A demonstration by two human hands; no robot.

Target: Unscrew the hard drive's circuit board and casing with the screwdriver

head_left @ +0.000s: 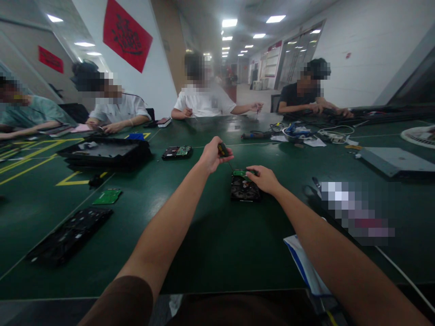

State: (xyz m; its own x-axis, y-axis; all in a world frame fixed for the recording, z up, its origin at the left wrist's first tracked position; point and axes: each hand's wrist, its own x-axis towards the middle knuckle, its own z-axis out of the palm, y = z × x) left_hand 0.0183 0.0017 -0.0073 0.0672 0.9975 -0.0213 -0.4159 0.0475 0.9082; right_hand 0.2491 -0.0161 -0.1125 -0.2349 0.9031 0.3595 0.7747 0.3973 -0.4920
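A hard drive (244, 189) lies on the green table in front of me, its green circuit board showing along the far edge. My left hand (215, 155) is wrapped round the handle of a screwdriver (223, 150). The thin shaft slants down to the far left corner of the drive; whether the tip sits in a screw is too small to tell. My right hand (264, 178) rests on the drive's far right side, thumb and fingers gripping its edge and board.
Another hard drive (177, 152) lies beyond my left forearm. Leftward are a black tray (105, 151), a loose circuit board (108, 196) and a black plastic panel (70, 235). Cables (299, 131) and a flat grey box (396, 161) are at right. Several people sit across the table.
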